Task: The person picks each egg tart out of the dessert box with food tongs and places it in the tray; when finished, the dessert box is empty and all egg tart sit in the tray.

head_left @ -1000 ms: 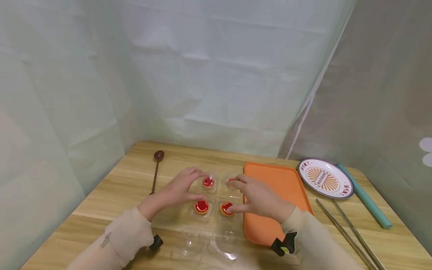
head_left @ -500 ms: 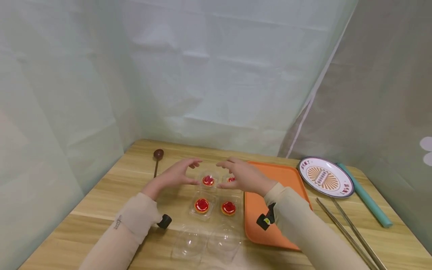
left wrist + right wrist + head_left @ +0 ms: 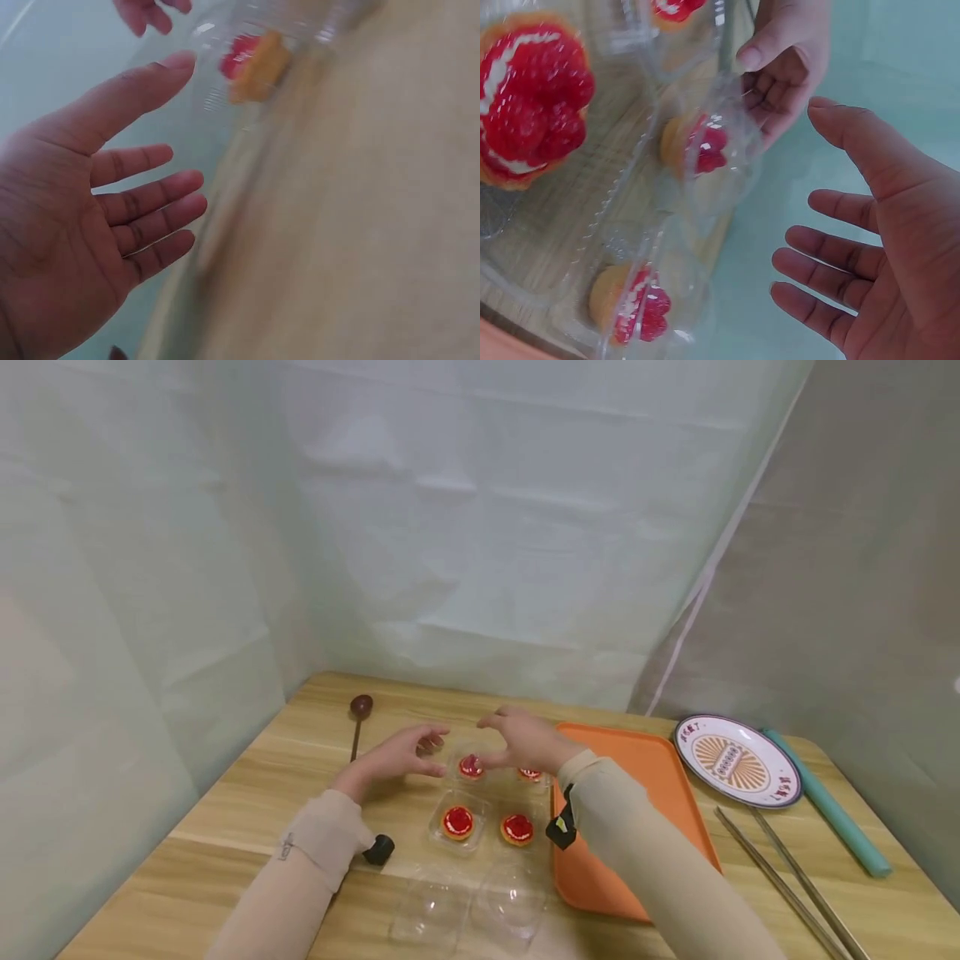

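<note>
Several red-topped tarts sit in clear plastic boxes mid-table: front left [image 3: 457, 822], front right [image 3: 517, 829], back left [image 3: 471, 767] and back right [image 3: 528, 774]. In the right wrist view, clear domes cover the two far tarts. My left hand [image 3: 401, 756] is left of the back boxes, palm inward, fingers relaxed and holding nothing. Above the back boxes is my right hand [image 3: 525, 741], thumb over the back-left box. Its fingers [image 3: 829, 274] are apart and grip nothing; whether the thumb touches the dome is unclear. Two clear domed lids [image 3: 431, 902] lie nearest me.
An orange tray [image 3: 630, 877] lies right of the boxes, under my right forearm. Further right are a patterned plate [image 3: 738, 760], a teal roll [image 3: 832, 810] and long metal tongs or rods [image 3: 780, 877]. A dark brown spoon [image 3: 362, 706] lies back left. Cloth walls stand behind.
Both hands have lifted away from the tarts toward the back boxes, uncovering the front-right tart. The right hand has moved left over the back-left box. The head view has shifted slightly.
</note>
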Demonstrator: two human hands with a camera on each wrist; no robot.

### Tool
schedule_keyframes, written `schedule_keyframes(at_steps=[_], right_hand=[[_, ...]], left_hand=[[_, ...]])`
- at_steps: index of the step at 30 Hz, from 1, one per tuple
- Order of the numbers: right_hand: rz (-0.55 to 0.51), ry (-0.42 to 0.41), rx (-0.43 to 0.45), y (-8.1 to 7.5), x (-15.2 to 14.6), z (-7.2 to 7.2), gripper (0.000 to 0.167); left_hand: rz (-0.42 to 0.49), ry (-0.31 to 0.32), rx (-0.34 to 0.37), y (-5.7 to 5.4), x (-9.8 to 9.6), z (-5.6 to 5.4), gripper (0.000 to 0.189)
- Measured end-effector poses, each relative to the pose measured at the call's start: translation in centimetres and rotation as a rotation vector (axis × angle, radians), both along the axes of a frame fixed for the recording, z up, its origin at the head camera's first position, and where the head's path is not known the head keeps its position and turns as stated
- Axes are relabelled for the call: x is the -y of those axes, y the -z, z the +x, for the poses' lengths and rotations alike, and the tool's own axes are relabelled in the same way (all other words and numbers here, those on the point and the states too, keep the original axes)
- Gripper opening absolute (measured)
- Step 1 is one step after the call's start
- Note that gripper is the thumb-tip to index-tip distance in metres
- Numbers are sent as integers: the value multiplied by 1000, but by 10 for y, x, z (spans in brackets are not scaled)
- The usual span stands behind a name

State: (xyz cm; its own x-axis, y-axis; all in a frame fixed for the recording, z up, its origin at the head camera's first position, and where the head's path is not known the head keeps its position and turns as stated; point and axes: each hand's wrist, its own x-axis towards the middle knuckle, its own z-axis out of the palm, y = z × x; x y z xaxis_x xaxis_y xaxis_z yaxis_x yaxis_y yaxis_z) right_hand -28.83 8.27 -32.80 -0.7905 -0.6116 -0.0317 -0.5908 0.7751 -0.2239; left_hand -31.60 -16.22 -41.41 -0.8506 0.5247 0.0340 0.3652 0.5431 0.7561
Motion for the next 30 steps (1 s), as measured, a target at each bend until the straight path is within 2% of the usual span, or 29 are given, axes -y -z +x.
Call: schedule_keyframes(at_steps=[3,7,15,20,30], right_hand=[[21,-4,1,5,4,-4,61],[60,-6,-22,11,10,-9,64],[90,-26,-14,18,20,-15,67],[121,-49,-34,21,24,-16,67],[194,-70,-62,32,32,-17,74]], left_hand=[[0,13,14,5,-2,2,74],[8,15,1,5,-6,3,73],[-63,32,-105,5,-9,2,76],[-71,28,-155,8,-11,3,73],[-57,0,-101,11,-11,6,72]])
